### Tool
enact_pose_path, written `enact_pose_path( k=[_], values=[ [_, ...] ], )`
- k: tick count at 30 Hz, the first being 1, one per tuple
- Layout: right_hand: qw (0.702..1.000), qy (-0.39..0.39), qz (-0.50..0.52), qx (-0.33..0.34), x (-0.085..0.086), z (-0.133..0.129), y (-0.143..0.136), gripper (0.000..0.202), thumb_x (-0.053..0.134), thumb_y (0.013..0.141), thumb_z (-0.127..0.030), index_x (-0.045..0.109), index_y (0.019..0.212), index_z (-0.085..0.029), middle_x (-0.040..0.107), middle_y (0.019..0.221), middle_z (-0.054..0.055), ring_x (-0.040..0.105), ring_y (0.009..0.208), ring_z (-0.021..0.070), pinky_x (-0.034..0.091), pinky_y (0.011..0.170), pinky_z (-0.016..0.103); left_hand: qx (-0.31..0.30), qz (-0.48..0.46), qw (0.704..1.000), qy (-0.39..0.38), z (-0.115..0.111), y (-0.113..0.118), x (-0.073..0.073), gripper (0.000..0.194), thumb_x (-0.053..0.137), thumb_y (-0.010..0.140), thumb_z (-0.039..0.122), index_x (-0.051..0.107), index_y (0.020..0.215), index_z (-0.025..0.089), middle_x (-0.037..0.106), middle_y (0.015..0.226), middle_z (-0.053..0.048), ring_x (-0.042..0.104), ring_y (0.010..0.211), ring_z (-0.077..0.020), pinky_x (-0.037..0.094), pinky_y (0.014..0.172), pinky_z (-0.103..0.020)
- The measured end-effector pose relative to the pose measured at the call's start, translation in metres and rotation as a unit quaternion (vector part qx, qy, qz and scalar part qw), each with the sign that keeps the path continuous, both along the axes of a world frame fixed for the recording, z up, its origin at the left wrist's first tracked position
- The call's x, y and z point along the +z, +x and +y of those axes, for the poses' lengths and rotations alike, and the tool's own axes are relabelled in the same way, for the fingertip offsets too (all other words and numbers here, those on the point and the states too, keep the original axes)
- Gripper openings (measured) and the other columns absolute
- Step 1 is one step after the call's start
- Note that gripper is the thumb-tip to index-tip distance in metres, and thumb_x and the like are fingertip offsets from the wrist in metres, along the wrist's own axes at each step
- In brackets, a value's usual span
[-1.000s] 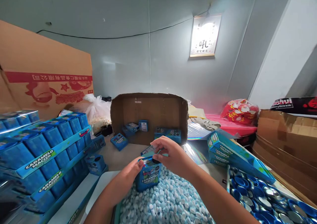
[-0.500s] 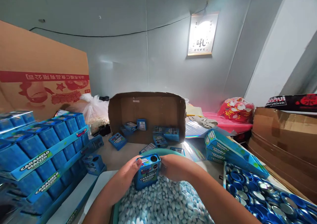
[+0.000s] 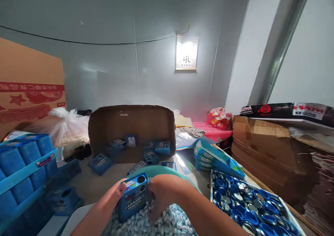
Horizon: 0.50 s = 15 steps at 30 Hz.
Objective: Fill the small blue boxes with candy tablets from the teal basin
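My left hand (image 3: 114,194) is closed around a blue candy box (image 3: 134,199) labelled "Caramelo Macizo". A dark round hole shows in its top. The box stands slightly tilted over a heap of pale blue and white candies (image 3: 174,218) in a green tub (image 3: 180,175). Close against the box's right side is my right hand (image 3: 160,190). Its fingers point down to the candies and are blurred and partly hidden, so their grip is unclear.
An open carton (image 3: 130,116) with several blue boxes faces me. Blue display packs (image 3: 28,163) stand left. On the right are a tray of blue lids (image 3: 242,201), folded blue cartons (image 3: 214,159) and a large brown box (image 3: 261,152).
The view has turned to the right. My right hand has come down from behind the box's upper side, its fingers now at the candies. The left hand still holds the box.
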State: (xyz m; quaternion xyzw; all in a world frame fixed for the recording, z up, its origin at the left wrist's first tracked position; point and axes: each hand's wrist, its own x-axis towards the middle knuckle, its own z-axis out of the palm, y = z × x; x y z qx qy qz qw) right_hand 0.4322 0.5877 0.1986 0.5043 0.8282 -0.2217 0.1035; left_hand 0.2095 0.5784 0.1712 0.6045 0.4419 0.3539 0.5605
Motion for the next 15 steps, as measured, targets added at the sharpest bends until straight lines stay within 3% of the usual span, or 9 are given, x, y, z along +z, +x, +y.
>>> enact_pose_path(
  k=[3, 7, 10, 12, 15],
  values=[
    [1.000, -0.030, -0.005, 0.002, 0.004, 0.002, -0.004, 0.039, 0.085, 0.063, -0.040, 0.080, 0.099, -0.025, 0.069, 0.074, -0.004, 0.058, 0.057, 0.0159, 0.039, 0.047, 0.024, -0.002, -0.029, 0.999, -0.013, 0.008, 0.004, -0.005, 0.072, 0.064, 0.073, 0.079, 0.073, 0.112, 0.019, 0.077, 0.105, -0.009, 0.061, 0.120, -0.0379, 0.049, 0.106, -0.048],
    [0.998, -0.061, -0.017, 0.001, 0.004, 0.005, -0.006, 0.049, 0.084, 0.064, -0.036, 0.077, 0.111, -0.024, 0.067, 0.070, -0.005, 0.058, 0.057, 0.0152, 0.040, 0.047, 0.023, 0.013, -0.019, 1.000, 0.003, 0.021, 0.006, -0.007, 0.067, 0.073, 0.062, 0.079, 0.075, 0.100, 0.024, 0.078, 0.087, -0.006, 0.064, 0.116, -0.0393, 0.050, 0.107, -0.046],
    [0.997, -0.071, -0.017, 0.002, 0.001, 0.007, -0.005, 0.049, 0.083, 0.063, -0.033, 0.077, 0.111, -0.024, 0.064, 0.063, -0.006, 0.057, 0.054, 0.0147, 0.040, 0.048, 0.022, 0.003, -0.021, 1.000, 0.010, 0.023, 0.003, -0.006, 0.064, 0.073, 0.062, 0.079, 0.075, 0.097, 0.025, 0.078, 0.087, -0.006, 0.063, 0.117, -0.0392, 0.049, 0.108, -0.046],
    [0.999, -0.033, 0.001, 0.008, -0.002, 0.007, -0.004, 0.036, 0.084, 0.061, -0.029, 0.080, 0.097, -0.024, 0.065, 0.063, -0.006, 0.055, 0.052, 0.0135, 0.039, 0.047, 0.022, -0.014, -0.028, 0.999, 0.007, 0.022, 0.001, -0.005, 0.063, 0.071, 0.065, 0.079, 0.075, 0.096, 0.025, 0.078, 0.090, -0.006, 0.063, 0.117, -0.0390, 0.049, 0.108, -0.047],
    [0.995, 0.082, 0.052, 0.004, -0.006, 0.007, 0.000, 0.017, 0.082, 0.060, -0.024, 0.079, 0.077, -0.022, 0.065, 0.062, -0.004, 0.052, 0.050, 0.0134, 0.035, 0.044, 0.023, -0.026, -0.027, 0.999, 0.010, 0.021, -0.001, -0.006, 0.065, 0.069, 0.067, 0.080, 0.076, 0.098, 0.024, 0.078, 0.092, -0.007, 0.063, 0.116, -0.0398, 0.048, 0.109, -0.049]
  ],
)
